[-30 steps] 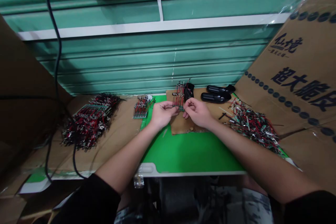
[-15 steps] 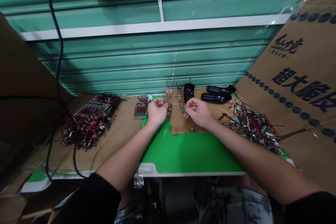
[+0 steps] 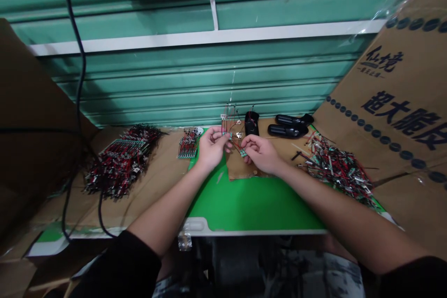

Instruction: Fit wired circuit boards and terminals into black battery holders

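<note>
Pinching wire assembly (image 3: pixel 232 137) between left hand (image 3: pixel 213 145) and right hand (image 3: pixel 261 153) (cardboard edge (image 3: pixel 246 178) just below, green mat (image 3: pixel 251 205) beyond).

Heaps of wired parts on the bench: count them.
3: a large heap at far left, a smaller batch right of it, and a loose heap at far right. Others could be hidden from view.

A small wired assembly (image 3: pixel 232 129) of thin red and black wires, with bright metal terminals and a narrow green strip (image 3: pixel 243 152) at its lower end, stands roughly upright, pinched between the fingertips of the left hand (image 3: pixel 212 145) and right hand (image 3: pixel 261 153).
</note>
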Available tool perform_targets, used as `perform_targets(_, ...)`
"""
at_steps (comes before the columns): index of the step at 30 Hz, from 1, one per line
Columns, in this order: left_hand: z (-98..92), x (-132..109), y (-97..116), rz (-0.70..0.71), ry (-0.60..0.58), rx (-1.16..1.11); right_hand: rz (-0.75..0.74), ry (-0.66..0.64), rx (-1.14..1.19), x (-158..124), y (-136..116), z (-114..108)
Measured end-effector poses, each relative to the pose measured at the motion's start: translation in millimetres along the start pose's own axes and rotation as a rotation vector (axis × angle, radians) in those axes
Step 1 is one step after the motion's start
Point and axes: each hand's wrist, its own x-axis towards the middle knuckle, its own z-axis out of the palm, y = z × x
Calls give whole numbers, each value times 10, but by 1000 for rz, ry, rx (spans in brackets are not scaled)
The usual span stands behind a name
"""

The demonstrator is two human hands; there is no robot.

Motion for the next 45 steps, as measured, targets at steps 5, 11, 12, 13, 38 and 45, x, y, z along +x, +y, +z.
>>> perform_targets(5,-78,93,3,4,181,-7,-95,-37,-120,-33,11,-8)
perform_targets(11,-81,90,-3,-60,164,24,-106,28,-164,-28,-1,-29)
perform_targets(12,-70,78,-4,-54,148,25,-95,44,-154,-23,-6,-30)
perform_targets(13,-58,66,-5,-46,137,26,-79,61,-136,-16,-10,-31)
perform_targets(38,-82,58,82,-6,156,-41,-48,506,165,243,-32,-341)
perform_targets(45,-102,49,84,-206,35,-93,-141,437,178,195,-101,-322)
